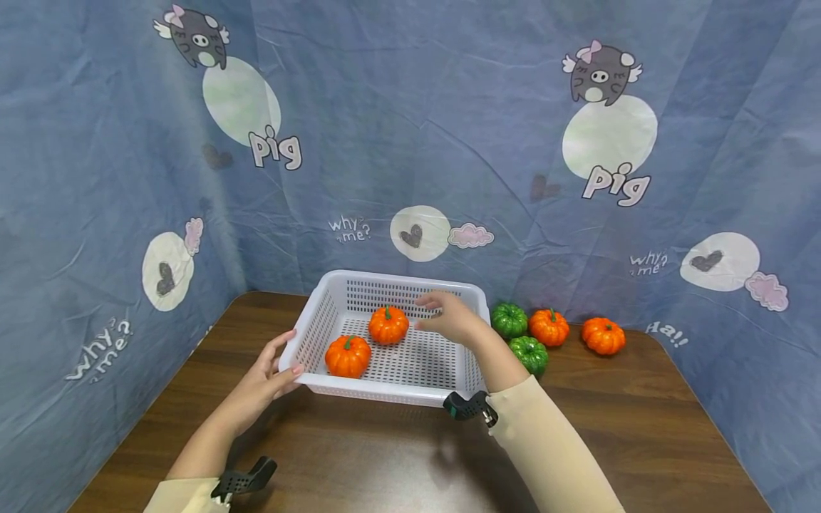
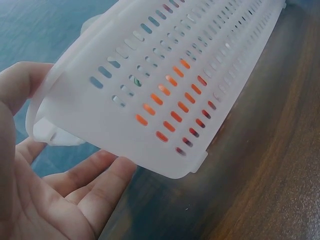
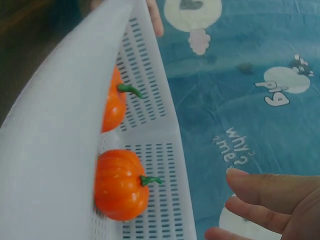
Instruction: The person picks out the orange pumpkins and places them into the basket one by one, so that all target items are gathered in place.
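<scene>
A white plastic basket [image 1: 385, 385] with slotted walls sits on the table, and two small orange pumpkins lie inside it. One pumpkin [image 1: 348, 357] is at the front left; the other pumpkin [image 1: 388, 325] is nearer the middle. My left hand [image 1: 266, 374] grips the basket's left corner, with thumb and fingers about the rim, as the left wrist view also shows. Over the right part of the basket hovers my right hand [image 1: 449, 317], its fingers apart and holding nothing. In the right wrist view, that hand [image 3: 280, 205] stands clear of both pumpkins.
Right of the basket are two green pumpkins, one [image 1: 509, 320] at the back and one [image 1: 529, 355] in front. Beside them sits an orange pumpkin [image 1: 549, 328], with another orange pumpkin [image 1: 603, 336] farther right. A blue printed curtain [image 1: 410, 142] surrounds the wooden table [image 1: 359, 456].
</scene>
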`<state>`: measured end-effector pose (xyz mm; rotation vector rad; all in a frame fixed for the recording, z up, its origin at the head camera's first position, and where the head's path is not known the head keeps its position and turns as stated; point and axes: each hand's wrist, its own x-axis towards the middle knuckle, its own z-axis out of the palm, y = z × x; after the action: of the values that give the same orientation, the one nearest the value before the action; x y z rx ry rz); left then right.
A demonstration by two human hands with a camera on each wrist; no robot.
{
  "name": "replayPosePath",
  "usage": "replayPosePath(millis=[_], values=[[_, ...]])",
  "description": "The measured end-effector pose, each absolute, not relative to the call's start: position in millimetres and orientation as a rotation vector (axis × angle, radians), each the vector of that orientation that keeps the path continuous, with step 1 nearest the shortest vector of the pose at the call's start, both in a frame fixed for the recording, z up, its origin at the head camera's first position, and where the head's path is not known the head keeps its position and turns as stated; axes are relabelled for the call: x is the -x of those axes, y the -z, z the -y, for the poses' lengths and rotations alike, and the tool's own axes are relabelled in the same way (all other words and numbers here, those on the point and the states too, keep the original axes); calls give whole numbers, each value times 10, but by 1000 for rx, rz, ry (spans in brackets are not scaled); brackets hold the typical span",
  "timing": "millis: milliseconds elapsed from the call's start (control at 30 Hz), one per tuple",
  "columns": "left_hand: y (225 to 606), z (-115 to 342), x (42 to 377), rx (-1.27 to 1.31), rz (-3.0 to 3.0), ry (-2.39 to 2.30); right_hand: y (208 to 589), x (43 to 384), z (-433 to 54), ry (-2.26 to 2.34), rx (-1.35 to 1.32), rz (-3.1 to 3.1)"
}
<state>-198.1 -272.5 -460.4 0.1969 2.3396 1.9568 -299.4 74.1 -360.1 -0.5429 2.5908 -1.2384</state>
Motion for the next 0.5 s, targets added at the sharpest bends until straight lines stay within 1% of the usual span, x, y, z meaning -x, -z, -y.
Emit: replayPosePath(millis=[500], values=[[4641,2724,1993,-171,-2365,-1937,3679,2845,-989,1395,532,-2588]])
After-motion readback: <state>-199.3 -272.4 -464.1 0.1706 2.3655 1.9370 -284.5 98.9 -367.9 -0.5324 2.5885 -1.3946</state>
